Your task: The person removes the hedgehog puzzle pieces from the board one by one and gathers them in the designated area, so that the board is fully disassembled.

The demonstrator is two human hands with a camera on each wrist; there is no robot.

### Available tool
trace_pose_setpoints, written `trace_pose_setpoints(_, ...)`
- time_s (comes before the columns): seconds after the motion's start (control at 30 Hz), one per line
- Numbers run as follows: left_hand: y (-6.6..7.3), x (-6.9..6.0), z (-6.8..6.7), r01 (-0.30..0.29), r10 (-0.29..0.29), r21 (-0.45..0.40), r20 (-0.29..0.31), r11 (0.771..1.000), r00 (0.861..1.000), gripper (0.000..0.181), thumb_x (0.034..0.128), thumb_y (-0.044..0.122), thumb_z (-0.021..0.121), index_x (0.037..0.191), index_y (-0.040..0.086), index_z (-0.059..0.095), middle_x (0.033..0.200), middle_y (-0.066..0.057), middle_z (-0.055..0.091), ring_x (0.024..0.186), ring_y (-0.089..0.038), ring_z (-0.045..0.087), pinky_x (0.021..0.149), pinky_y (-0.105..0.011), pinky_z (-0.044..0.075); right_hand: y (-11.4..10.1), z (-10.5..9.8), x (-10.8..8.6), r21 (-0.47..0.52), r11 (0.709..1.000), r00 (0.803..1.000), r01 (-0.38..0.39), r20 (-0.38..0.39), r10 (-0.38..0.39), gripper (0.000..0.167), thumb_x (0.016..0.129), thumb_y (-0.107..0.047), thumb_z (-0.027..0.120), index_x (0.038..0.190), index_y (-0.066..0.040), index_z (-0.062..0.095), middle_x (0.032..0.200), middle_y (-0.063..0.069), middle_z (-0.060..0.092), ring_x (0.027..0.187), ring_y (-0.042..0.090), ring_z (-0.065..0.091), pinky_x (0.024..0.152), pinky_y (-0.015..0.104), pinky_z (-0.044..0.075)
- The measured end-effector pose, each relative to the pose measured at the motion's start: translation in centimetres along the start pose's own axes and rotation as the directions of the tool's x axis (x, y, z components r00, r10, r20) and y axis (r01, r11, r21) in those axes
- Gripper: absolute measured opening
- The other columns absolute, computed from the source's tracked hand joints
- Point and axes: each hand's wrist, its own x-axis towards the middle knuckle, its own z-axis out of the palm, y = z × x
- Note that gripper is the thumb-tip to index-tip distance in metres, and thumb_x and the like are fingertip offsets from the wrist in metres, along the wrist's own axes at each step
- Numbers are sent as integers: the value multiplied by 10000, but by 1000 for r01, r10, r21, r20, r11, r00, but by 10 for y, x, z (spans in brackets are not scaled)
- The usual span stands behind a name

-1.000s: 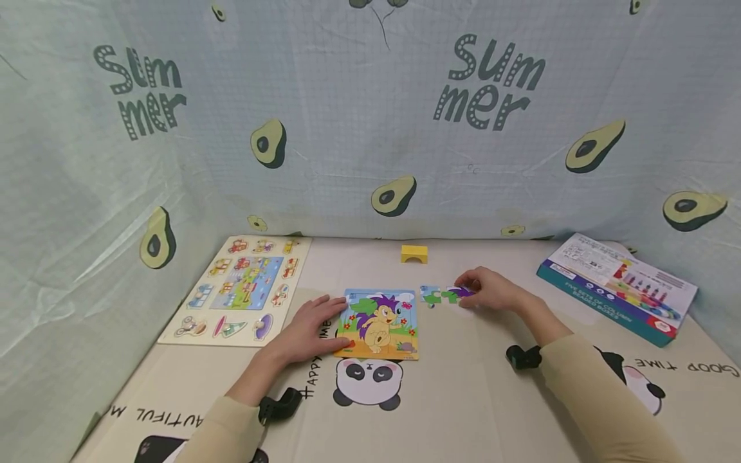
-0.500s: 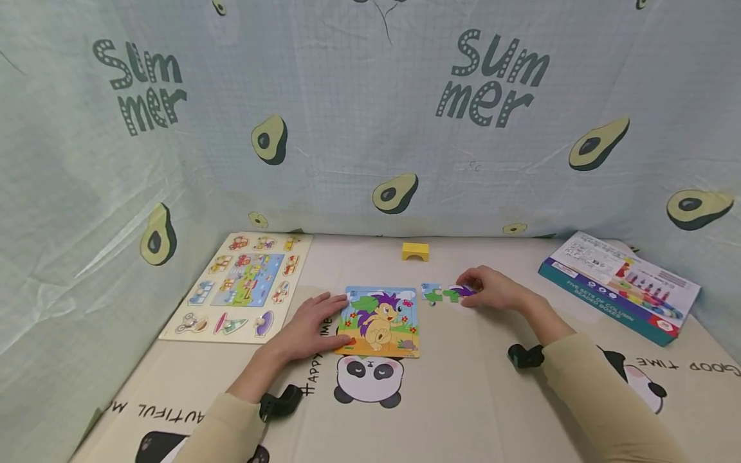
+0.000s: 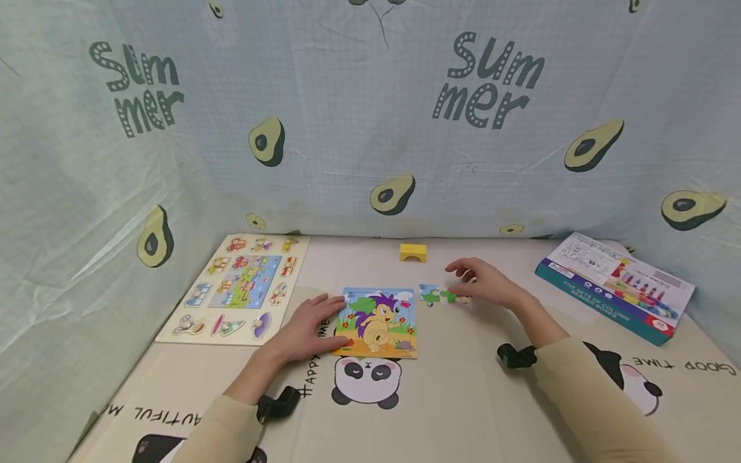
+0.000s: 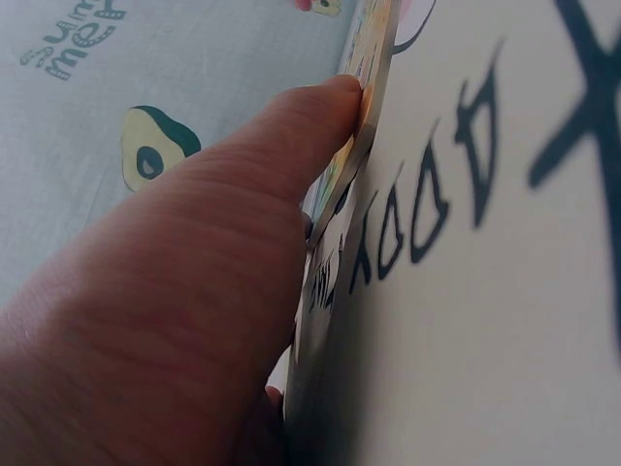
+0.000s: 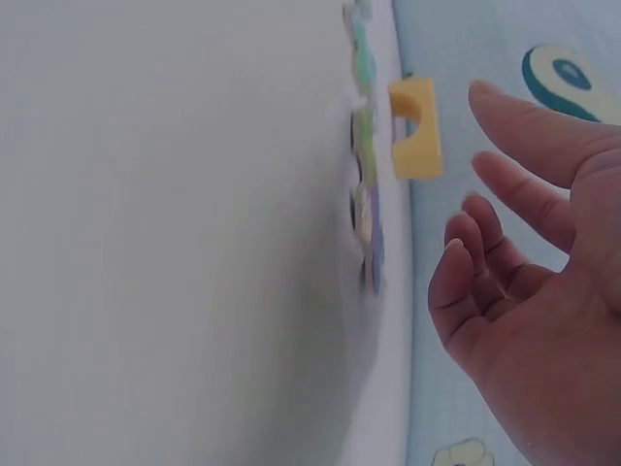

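Note:
A square hedgehog jigsaw puzzle lies mid-table in the head view. My left hand rests along its left side, fingers extended. In the left wrist view the thumb touches the puzzle's edge. To the right of the puzzle lie loose jigsaw pieces: a blue-and-green one, and a green-and-purple group partly hidden by the hand in the head view. My right hand hovers just above that group, its thumb and fingers apart and loosely bent, holding nothing.
A yellow arch block stands behind the pieces. To the left lies a wooden peg-puzzle board with vehicle pictures. A teal-sided box of beads sits at right. An avocado-print cloth hangs behind the table.
My right hand has let go of the green-and-purple piece group and lifted slightly, with its fingers spreading. The left hand and the hedgehog puzzle stay in place.

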Motion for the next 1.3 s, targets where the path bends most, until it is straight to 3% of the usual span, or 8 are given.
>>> trace_pose_setpoints(0.47, -3, 1, 0, -33, 33, -1, -12, 999, 999, 775, 876, 481, 746, 1487, 72, 505, 1526, -131, 466, 1464, -414, 266, 1169, -606, 199, -40, 47, 19, 68, 994, 997, 80, 14, -81, 463, 917, -167, 762, 1307, 22, 598, 1125, 145, 604, 980, 254, 551, 820, 331, 508)
trace_pose_setpoints(0.63, -2, 1, 1, -33, 33, -12, -10, 999, 999, 765, 877, 470, 751, 1482, 68, 510, 1521, -133, 471, 1464, -411, 267, 1171, -603, 195, -48, 61, 28, 34, 994, 994, 108, 29, -109, 465, 904, -177, 777, 1294, 12, 610, 1138, 131, 596, 971, 237, 549, 839, 333, 520)
trace_pose_setpoints(0.77, -1, 1, 0, -24, 24, -19, -8, 1000, 1000, 770, 875, 476, 753, 1482, 69, 510, 1522, -133, 469, 1464, -411, 268, 1168, -607, 201, -52, 69, 32, -4, 997, 996, 78, 51, -78, 462, 897, -188, 787, 1297, -27, 619, 1145, 85, 588, 984, 222, 543, 877, 345, 520)
trace_pose_setpoints(1.3, -2, 2, 0, -42, 42, -14, -9, 999, 999, 761, 880, 472, 742, 1480, 65, 511, 1523, -126, 471, 1464, -416, 265, 1170, -610, 189, -58, 80, 33, -196, 980, 995, 35, 100, -16, 465, 876, -264, 818, 1243, -35, 648, 1143, 61, 532, 1011, 212, 513, 957, 374, 493)
